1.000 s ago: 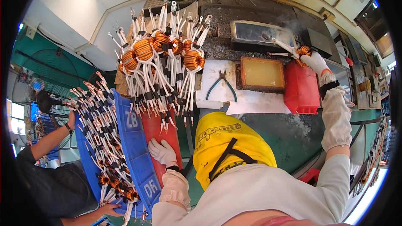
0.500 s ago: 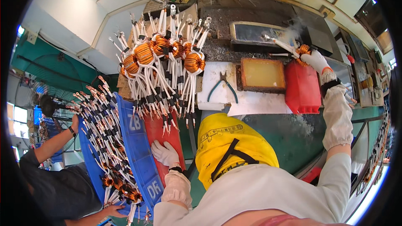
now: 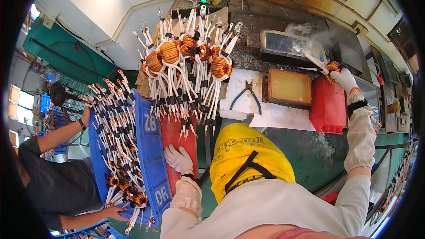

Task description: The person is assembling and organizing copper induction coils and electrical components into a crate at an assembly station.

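Note:
My gloved right hand (image 3: 344, 80) is closed round a copper-wound toroidal coil (image 3: 332, 70) at the right. The coil's white leads (image 3: 315, 60) point left, their tips at a dark rectangular pot (image 3: 290, 46) of shiny liquid, where smoke rises. Below the coil stands a red plastic bin (image 3: 328, 106). At the left, my gloved left hand (image 3: 178, 159) lies with outstretched fingers against a red panel (image 3: 188, 141), holding nothing. A pile of similar coils (image 3: 169, 52) with white leads sits on the bench between my hands.
Another person's hands (image 3: 116, 212) steady a blue crate (image 3: 150, 150) packed with coils at the left. Cutting pliers (image 3: 247, 95) and a square tray of yellowish stuff (image 3: 290, 87) lie on the bench. A fan (image 3: 59, 93) stands behind the person.
My view has shifted, so the whole scene sits farther right and lower. Smoke over the pot has thickened. Both my hands keep their places, the right one still holding the coil.

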`<state>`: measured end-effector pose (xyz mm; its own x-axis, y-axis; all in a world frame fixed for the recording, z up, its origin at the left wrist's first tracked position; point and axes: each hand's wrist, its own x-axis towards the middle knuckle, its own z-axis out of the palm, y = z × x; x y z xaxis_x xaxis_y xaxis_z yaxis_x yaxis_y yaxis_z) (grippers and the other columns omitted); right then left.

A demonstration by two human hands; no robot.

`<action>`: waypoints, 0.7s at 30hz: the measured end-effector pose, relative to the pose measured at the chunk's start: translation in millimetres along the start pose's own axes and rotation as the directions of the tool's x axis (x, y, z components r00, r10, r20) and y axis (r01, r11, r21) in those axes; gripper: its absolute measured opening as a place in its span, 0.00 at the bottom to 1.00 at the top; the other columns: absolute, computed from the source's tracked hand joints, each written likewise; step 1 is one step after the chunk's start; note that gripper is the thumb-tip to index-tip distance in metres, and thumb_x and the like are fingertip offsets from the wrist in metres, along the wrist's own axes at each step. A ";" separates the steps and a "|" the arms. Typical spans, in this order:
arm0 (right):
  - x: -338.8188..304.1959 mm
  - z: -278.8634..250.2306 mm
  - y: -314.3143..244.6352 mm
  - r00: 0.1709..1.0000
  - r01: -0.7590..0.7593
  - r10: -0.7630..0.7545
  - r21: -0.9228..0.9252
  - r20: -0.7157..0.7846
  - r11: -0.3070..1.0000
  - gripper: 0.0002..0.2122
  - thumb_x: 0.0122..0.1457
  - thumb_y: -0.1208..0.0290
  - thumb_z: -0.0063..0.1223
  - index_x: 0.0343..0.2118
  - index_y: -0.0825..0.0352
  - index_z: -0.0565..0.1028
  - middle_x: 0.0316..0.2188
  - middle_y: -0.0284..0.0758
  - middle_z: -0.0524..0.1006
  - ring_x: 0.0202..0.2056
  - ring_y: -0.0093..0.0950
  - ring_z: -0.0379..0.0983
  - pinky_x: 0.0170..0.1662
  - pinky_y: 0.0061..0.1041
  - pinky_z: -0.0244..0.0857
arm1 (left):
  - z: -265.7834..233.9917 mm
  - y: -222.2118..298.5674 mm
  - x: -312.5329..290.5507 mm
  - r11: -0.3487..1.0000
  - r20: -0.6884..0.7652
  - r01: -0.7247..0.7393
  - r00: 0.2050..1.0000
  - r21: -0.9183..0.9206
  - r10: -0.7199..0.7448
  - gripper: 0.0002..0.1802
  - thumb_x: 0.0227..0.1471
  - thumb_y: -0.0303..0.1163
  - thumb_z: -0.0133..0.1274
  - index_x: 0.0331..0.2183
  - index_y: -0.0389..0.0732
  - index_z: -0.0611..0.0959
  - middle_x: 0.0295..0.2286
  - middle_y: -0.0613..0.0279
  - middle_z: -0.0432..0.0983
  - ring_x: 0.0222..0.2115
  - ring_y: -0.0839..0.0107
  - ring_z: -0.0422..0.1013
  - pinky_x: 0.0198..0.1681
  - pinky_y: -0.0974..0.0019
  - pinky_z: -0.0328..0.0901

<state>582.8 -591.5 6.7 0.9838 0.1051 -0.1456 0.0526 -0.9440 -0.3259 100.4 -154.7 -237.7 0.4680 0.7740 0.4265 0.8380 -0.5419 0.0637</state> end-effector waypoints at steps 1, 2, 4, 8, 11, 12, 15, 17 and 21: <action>-0.1 0.5 0.6 1.000 -0.004 0.004 0.009 0.006 1.000 0.25 0.44 0.54 0.51 0.40 0.70 0.75 0.34 0.53 0.77 0.40 0.48 0.74 0.43 0.37 0.65 | 0.9 0.5 0.9 1.000 0.004 -0.001 1.000 0.003 0.001 0.24 0.54 0.39 0.47 0.51 0.38 0.70 0.50 0.49 0.65 0.51 0.49 0.61 0.55 0.49 0.57; 0.6 0.2 -0.2 1.000 -0.007 0.007 0.008 0.010 1.000 0.25 0.44 0.54 0.51 0.40 0.70 0.75 0.34 0.53 0.77 0.40 0.48 0.74 0.43 0.37 0.65 | 2.0 1.6 2.1 1.000 0.008 0.009 1.000 -0.012 -0.009 0.24 0.54 0.39 0.47 0.50 0.38 0.70 0.50 0.49 0.66 0.51 0.49 0.61 0.55 0.49 0.57; 1.8 -3.1 0.5 0.999 -0.043 0.044 -0.017 0.026 0.999 0.25 0.44 0.54 0.51 0.41 0.71 0.75 0.35 0.53 0.77 0.40 0.47 0.74 0.44 0.36 0.65 | 0.5 2.2 1.9 1.000 0.021 0.007 1.000 -0.029 -0.007 0.24 0.54 0.40 0.47 0.50 0.38 0.70 0.49 0.49 0.66 0.51 0.49 0.62 0.55 0.49 0.57; 0.0 -1.5 -0.9 1.000 0.021 -0.021 0.000 0.013 1.000 0.26 0.44 0.53 0.52 0.41 0.72 0.75 0.35 0.52 0.77 0.40 0.46 0.74 0.44 0.35 0.65 | 0.4 1.1 2.8 1.000 0.009 -0.007 1.000 -0.017 0.007 0.23 0.54 0.39 0.47 0.50 0.37 0.71 0.49 0.48 0.66 0.51 0.49 0.62 0.55 0.49 0.58; -0.8 -0.6 -2.8 1.000 -0.010 0.010 -0.022 0.006 1.000 0.27 0.43 0.53 0.52 0.41 0.71 0.75 0.35 0.51 0.77 0.40 0.46 0.74 0.44 0.35 0.65 | 2.7 -1.9 0.8 1.000 -0.004 -0.015 1.000 -0.015 0.015 0.23 0.54 0.39 0.47 0.50 0.37 0.71 0.49 0.48 0.66 0.51 0.49 0.62 0.55 0.48 0.57; -1.1 -0.2 -2.8 1.000 -0.007 0.007 -0.020 0.003 1.000 0.27 0.43 0.53 0.52 0.42 0.71 0.75 0.35 0.51 0.77 0.40 0.46 0.74 0.44 0.35 0.65 | 2.7 -2.1 0.6 1.000 -0.012 -0.014 1.000 -0.015 0.014 0.23 0.54 0.39 0.47 0.50 0.37 0.71 0.49 0.48 0.66 0.51 0.48 0.62 0.55 0.48 0.57; -1.0 -1.1 -1.8 0.999 -0.032 0.033 -0.027 0.012 0.999 0.27 0.43 0.53 0.52 0.42 0.72 0.74 0.35 0.52 0.77 0.40 0.46 0.74 0.44 0.35 0.65 | 1.8 0.2 1.1 1.000 -0.004 -0.010 1.000 -0.009 0.010 0.23 0.54 0.39 0.47 0.50 0.37 0.71 0.49 0.48 0.66 0.51 0.48 0.62 0.55 0.48 0.57; -0.4 -0.5 -1.4 0.999 -0.046 0.047 -0.027 0.027 0.999 0.27 0.43 0.53 0.52 0.42 0.72 0.74 0.35 0.52 0.77 0.40 0.46 0.74 0.44 0.35 0.65 | 1.4 0.9 1.9 1.000 -0.004 -0.009 1.000 -0.008 0.009 0.23 0.54 0.39 0.47 0.50 0.37 0.71 0.49 0.48 0.66 0.51 0.48 0.62 0.55 0.48 0.57; 2.9 0.6 2.0 1.000 -0.025 0.025 -0.031 -0.002 0.999 0.27 0.43 0.53 0.51 0.40 0.73 0.75 0.33 0.51 0.77 0.39 0.45 0.74 0.43 0.34 0.66 | 1.1 0.5 2.4 1.000 -0.008 -0.010 1.000 -0.018 0.010 0.23 0.55 0.39 0.47 0.50 0.38 0.70 0.49 0.48 0.66 0.51 0.48 0.62 0.55 0.48 0.57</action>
<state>585.6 -592.9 5.0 0.9852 0.0811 -0.1513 0.0337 -0.9555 -0.2931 102.2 -152.8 -237.7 0.4740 0.7660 0.4342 0.8281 -0.5555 0.0759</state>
